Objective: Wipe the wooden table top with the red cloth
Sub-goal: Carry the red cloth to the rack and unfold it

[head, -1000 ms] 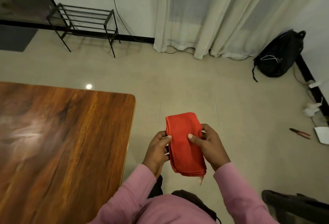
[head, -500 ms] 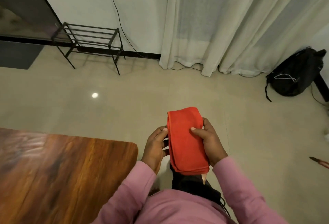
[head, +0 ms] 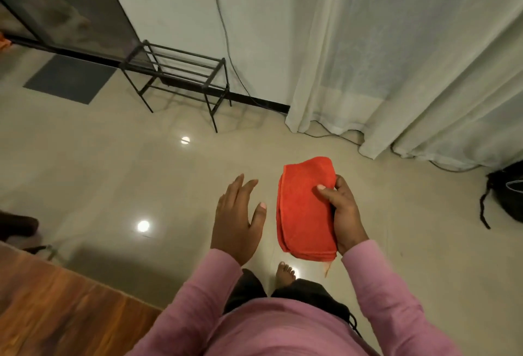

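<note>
Tiled floor (head: 113, 171) lies well below my fingers. Pale curtain (head: 396, 58) hangs ahead and right of them. Wooden table (head: 56, 313), one corner showing, sits low and left of my left hand (head: 235, 222), well apart from it. Black metal rack (head: 181, 78) stands far ahead-left. Red cloth (head: 304, 208), folded into a thick pad, is gripped over the floor in my right hand (head: 343, 214): thumb across its front, fingers (head: 341, 186) curled behind its right edge. Left hand just beside the cloth, not touching, spread straight, holding nothing.
</note>
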The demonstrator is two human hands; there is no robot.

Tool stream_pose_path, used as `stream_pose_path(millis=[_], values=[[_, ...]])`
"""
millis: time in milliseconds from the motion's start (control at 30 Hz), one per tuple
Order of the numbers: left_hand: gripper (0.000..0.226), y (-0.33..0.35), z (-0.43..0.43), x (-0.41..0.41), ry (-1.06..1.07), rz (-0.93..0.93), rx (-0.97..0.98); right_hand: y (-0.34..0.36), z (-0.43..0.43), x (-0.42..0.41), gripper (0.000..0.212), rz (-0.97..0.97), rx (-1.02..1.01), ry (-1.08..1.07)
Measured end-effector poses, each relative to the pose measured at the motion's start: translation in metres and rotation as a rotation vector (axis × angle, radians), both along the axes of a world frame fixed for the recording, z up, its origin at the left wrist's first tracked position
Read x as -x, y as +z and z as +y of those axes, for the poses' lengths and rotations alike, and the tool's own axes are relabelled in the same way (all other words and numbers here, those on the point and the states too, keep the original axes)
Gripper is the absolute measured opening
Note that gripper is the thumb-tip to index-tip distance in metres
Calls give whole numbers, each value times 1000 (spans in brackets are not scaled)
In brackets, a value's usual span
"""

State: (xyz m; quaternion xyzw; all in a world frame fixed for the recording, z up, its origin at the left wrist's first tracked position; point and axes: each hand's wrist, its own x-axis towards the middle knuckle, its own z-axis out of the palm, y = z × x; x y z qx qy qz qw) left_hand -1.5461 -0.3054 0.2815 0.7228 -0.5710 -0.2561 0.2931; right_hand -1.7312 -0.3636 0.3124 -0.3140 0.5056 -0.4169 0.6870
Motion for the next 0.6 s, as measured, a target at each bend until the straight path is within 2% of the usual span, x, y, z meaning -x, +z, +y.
stream_pose_path(millis=[133, 233, 367, 500, 600], values=[[59, 2, -37, -20, 17, -144, 0, -4, -48, -26, 35, -3, -12, 81], [59, -1, -58, -42, 86, -120, -15, -5, -76, -55, 34, 14, -11, 145], [47, -7, -87, -82, 143, 25, 10, -2, -110, -105, 37, 45, 11, 204], [39, -4, -114, -141, 215, 340, 18, 2, -137, -170, 43, 79, 13, 199], [40, 1, -127, -196, 189, 326, 35, 6, -153, -227, 39, 98, 9, 187]])
